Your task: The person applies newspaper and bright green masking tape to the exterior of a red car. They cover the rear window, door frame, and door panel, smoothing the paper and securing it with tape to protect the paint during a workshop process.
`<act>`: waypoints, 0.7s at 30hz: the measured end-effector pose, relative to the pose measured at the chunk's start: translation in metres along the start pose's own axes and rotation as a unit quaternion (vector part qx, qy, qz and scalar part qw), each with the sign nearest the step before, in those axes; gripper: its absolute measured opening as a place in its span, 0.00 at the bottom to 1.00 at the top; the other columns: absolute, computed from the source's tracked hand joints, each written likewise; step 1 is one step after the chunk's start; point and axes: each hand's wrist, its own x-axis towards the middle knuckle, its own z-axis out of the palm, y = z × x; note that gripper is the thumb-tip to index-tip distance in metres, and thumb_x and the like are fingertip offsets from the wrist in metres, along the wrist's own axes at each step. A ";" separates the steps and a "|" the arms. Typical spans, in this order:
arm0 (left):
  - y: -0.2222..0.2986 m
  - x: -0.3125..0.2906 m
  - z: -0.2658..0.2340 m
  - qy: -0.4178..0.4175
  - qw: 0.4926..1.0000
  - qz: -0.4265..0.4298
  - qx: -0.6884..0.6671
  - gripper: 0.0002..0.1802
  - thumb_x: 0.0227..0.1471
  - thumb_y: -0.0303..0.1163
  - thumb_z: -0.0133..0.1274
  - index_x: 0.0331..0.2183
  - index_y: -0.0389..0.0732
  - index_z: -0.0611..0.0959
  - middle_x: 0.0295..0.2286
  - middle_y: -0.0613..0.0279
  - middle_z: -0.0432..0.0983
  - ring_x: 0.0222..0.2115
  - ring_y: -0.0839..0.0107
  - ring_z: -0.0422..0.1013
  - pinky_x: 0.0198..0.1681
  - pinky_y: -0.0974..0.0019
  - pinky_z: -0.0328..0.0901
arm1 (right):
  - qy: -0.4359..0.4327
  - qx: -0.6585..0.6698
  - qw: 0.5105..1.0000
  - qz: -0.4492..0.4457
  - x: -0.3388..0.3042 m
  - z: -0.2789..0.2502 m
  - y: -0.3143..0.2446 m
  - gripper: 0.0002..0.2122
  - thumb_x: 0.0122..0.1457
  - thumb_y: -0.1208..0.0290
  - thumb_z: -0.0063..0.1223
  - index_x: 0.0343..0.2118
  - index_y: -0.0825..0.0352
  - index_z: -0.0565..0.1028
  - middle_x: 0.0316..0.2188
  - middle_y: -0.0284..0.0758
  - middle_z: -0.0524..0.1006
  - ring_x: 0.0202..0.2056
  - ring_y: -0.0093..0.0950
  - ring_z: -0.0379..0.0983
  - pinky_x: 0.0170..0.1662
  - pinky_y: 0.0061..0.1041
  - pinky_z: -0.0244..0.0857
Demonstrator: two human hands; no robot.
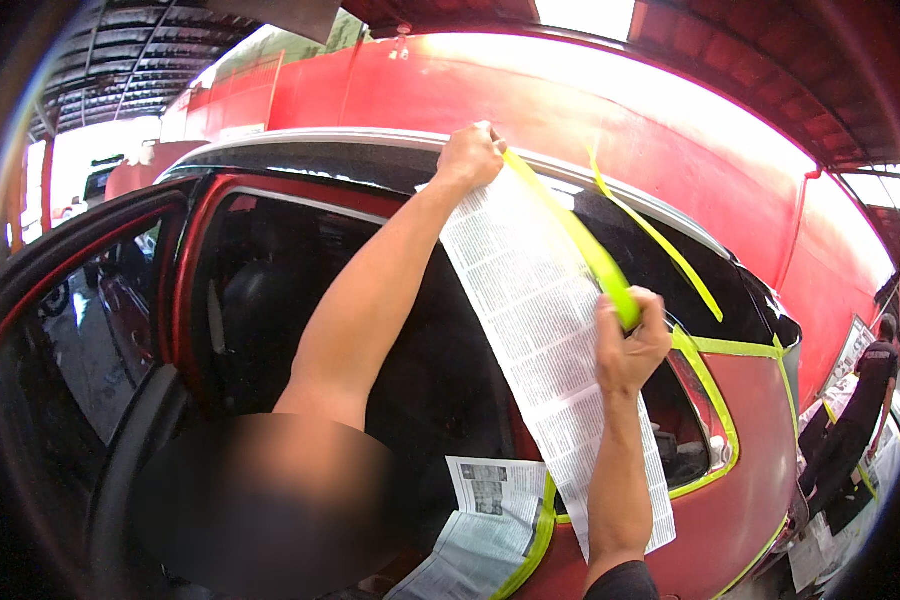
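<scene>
A long strip of newspaper [525, 290] hangs slantwise in front of the red car's side, with yellow-green masking tape [568, 222] along its upper right edge. My left hand [473, 157] is closed on the taped top corner of the newspaper, up by the roof edge. Lower down on the right, my right hand [633, 340] grips the other end of the tape, its fingers curled and slightly blurred. Whether a roll sits inside that hand cannot be made out. The tape runs taut between both hands. Behind the newspaper lie the car's dark door opening and rear side window.
A loose tape strip [660, 238] sticks to the black roof. Tape frames the rear quarter window [678, 425]. More taped newspaper [490, 540] covers the lower door area. An open car door [80, 310] stands at left. Another person [860, 390] in dark clothes is at far right.
</scene>
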 end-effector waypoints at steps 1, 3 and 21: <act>0.003 0.004 -0.001 -0.036 0.997 -0.028 -0.069 0.12 0.61 0.33 0.58 0.40 0.33 0.82 0.31 0.51 0.81 0.32 0.62 0.80 0.32 0.60 0.72 | 0.010 0.053 0.995 0.082 0.004 -0.003 0.006 0.07 0.61 0.77 0.62 0.35 0.67 0.73 0.30 0.31 0.75 0.30 0.19 0.67 0.34 0.18 0.61; 0.001 0.010 -0.004 -0.077 0.979 -0.067 -0.176 0.11 0.60 0.34 0.61 0.39 0.36 0.84 0.25 0.61 0.78 0.25 0.79 0.76 0.20 0.71 0.67 | 0.055 0.173 0.980 0.082 0.012 0.004 0.007 0.07 0.65 0.74 0.60 0.38 0.70 0.73 0.31 0.31 0.76 0.30 0.17 0.71 0.35 0.17 0.66; 0.021 0.014 -0.002 -0.104 0.983 -0.089 0.125 0.14 0.53 0.44 0.64 0.41 0.49 0.90 0.35 0.61 0.85 0.34 0.73 0.80 0.42 0.65 0.71 | 0.146 0.128 0.974 0.119 0.001 0.007 -0.002 0.10 0.61 0.74 0.63 0.42 0.72 0.76 0.26 0.33 0.80 0.22 0.15 0.72 0.26 0.14 0.65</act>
